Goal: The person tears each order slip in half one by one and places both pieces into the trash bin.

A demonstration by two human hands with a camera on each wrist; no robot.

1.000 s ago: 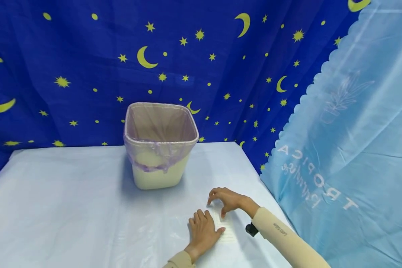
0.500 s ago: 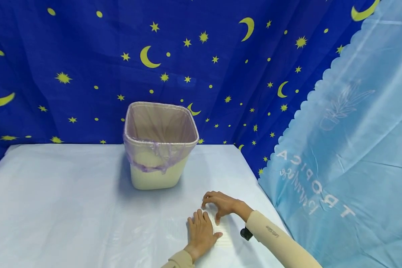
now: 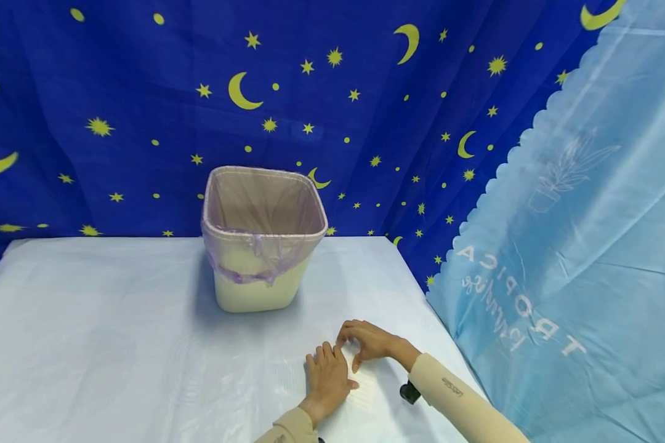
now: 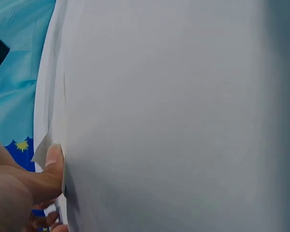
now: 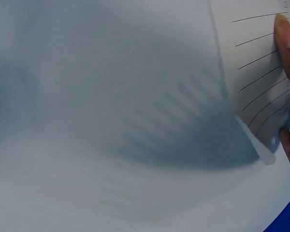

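A sheet of lined paper (image 3: pixel 362 392) lies at the front right of the white table. On its left side rests my left hand (image 3: pixel 326 378), palm down with the fingers stretched forward and the thumb on the sheet. My right hand (image 3: pixel 369 340) bends over the far end of the paper and pinches it. In the right wrist view the lined paper (image 5: pixel 256 67) has its end lifted and curled, with the thumb on its face and fingertips at its edge. The left wrist view shows a pale paper corner (image 4: pixel 41 152) standing up beside the left thumb.
A cream bin (image 3: pixel 257 292) with a thin purple liner bag stands farther back on the white-covered table (image 3: pixel 116 320). Behind hangs a dark blue curtain (image 3: pixel 161 111) with moons and stars. A light blue curtain (image 3: pixel 598 203) borders the right side.
The right hand has moved a little toward the left hand, and its fingers have come together on the paper. The left hand has shifted slightly left, its thumb staying on the paper.
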